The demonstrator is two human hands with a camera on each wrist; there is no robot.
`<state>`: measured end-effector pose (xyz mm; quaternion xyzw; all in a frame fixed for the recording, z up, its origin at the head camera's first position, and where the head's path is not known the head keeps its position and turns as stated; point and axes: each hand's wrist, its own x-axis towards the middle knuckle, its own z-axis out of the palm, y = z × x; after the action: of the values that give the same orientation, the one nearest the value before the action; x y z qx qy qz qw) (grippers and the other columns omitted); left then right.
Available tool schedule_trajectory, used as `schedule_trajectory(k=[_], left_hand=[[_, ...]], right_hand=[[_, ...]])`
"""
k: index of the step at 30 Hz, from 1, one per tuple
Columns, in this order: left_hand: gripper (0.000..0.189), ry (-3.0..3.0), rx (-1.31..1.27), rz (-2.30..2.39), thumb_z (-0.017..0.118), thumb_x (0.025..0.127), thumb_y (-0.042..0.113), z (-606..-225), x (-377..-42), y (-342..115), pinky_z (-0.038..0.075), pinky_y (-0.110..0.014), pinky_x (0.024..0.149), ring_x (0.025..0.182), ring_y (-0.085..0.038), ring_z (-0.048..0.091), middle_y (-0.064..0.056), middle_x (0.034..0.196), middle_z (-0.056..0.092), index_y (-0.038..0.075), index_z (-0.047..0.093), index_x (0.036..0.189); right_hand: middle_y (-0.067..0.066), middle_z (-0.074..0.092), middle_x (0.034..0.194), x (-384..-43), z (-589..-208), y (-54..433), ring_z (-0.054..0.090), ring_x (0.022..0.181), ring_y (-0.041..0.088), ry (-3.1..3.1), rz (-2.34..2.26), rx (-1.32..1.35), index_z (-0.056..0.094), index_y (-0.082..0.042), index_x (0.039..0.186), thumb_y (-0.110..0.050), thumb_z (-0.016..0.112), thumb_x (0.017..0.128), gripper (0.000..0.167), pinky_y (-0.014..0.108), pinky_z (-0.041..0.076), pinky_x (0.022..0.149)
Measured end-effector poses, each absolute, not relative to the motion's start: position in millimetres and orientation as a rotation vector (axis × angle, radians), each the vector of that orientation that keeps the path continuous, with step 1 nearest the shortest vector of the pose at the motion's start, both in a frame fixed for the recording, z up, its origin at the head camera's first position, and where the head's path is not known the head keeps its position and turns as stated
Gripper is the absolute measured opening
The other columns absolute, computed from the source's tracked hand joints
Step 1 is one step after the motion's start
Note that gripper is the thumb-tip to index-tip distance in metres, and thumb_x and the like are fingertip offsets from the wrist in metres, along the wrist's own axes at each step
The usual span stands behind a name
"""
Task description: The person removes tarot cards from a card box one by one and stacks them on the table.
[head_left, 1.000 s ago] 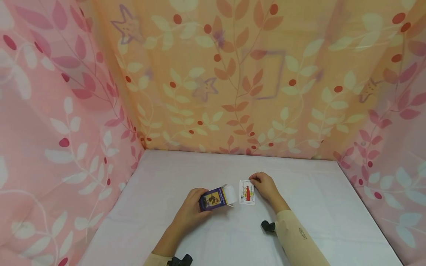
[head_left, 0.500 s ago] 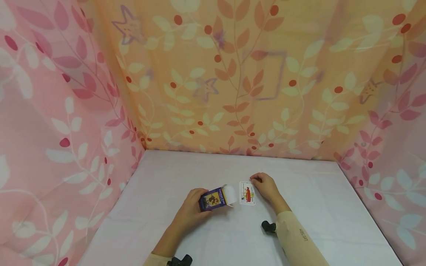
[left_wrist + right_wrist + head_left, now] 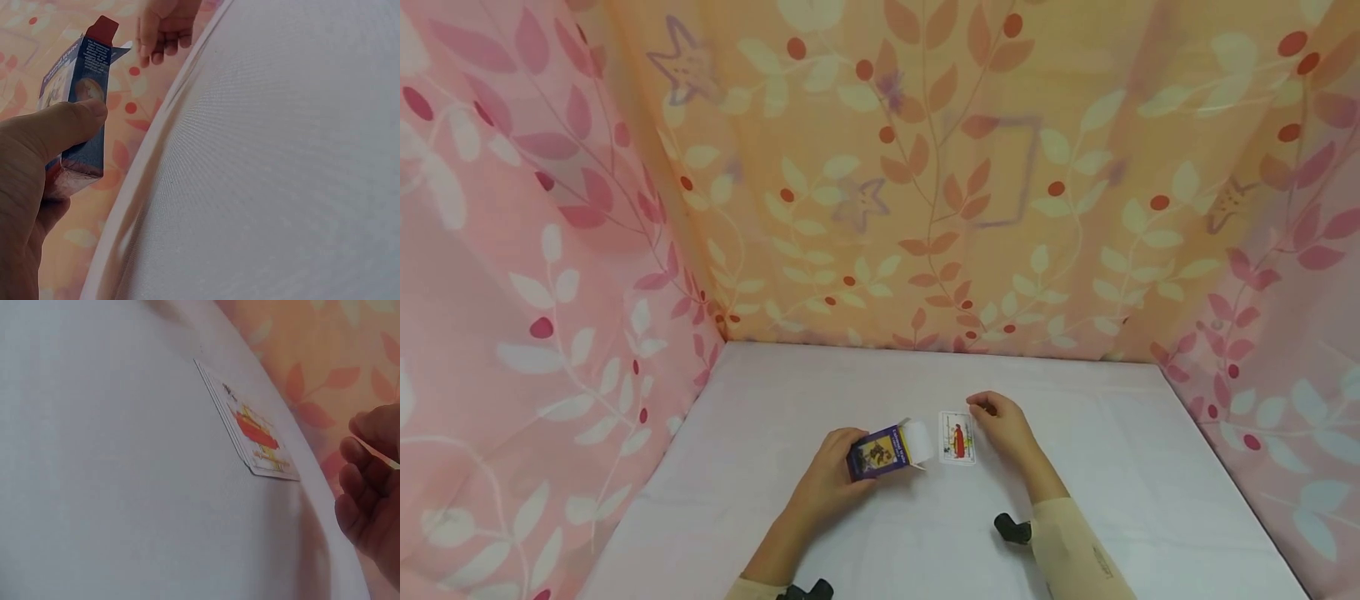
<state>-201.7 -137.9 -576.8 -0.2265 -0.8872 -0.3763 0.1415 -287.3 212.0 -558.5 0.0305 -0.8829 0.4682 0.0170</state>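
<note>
My left hand (image 3: pixel 835 471) grips a purple card box (image 3: pixel 880 454) by its sides, thumb near and fingers beyond. The box's end flap (image 3: pixel 919 442) stands open toward the right. In the left wrist view the thumb presses the dark blue side of the box (image 3: pixel 94 65). A small stack of picture cards (image 3: pixel 957 438) lies on the table just right of the flap, with a red figure on the top one. Several layered edges show on the cards (image 3: pixel 262 437) in the right wrist view. Beside their far right corner hovers my right hand (image 3: pixel 1007 427), fingers loosely bent, holding nothing.
A white cloth covers the table (image 3: pixel 1075 408). Floral curtains stand close around it: an orange one (image 3: pixel 910 250) at the back and pink ones (image 3: pixel 572 292) at the sides. A black wrist camera (image 3: pixel 1013 528) sits by the right sleeve.
My right hand has moved slightly right, away from the corner of the cards. The left hand and the box stay nearly still. The cards remain on the table.
</note>
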Motion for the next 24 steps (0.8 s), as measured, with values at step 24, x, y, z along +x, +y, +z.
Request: schedule_trajectory(k=[24], left_hand=[[0.077, -2.551, -0.667, -1.044, 0.095, 0.071, 0.026, -577.7, -200.6, -137.1, 0.050, -0.045, 0.110, 0.127, -0.017, 0.054, 0.002, 0.134, 0.058, 0.016, 0.056, 0.137]], right_hand=[[0.010, 0.070, 0.097, -215.9, -530.4, 167.7, 0.060, 0.086, 0.017, -2.453, 1.727, 0.117, 0.074, -0.009, 0.108, -0.021, 0.072, 0.096, 0.017, 0.020, 0.052, 0.071]])
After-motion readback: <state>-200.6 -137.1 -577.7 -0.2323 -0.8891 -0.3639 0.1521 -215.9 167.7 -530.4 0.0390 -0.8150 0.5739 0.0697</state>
